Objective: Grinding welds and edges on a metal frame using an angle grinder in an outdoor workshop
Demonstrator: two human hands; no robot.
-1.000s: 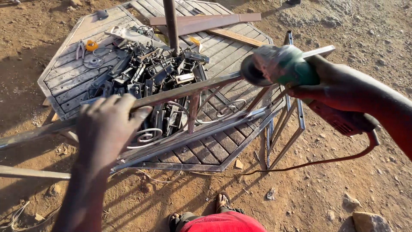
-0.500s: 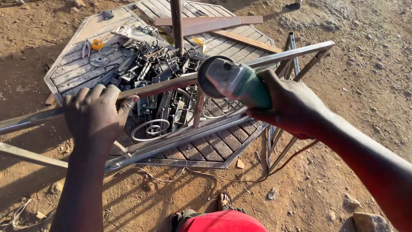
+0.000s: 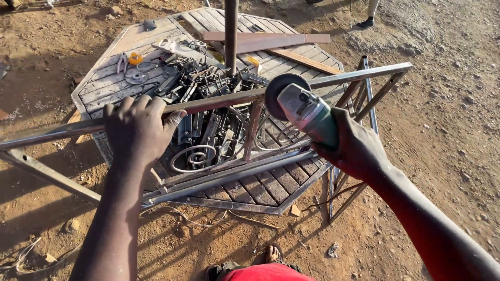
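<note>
the left hand (image 3: 136,130) grips the long steel bar (image 3: 219,101) of a frame above the table (image 3: 112,86); the right hand (image 3: 354,148) holds a green angle grinder (image 3: 304,112), disc against that bar.

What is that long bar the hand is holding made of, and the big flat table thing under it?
The long bar looks like bare steel tubing: grey, square-edged, with rusty brown patches. The left hand grips it. The platform underneath looks like weathered wooden slats in a metal rim: grey, grainy planks with gaps, though dust hides the finish.
</note>
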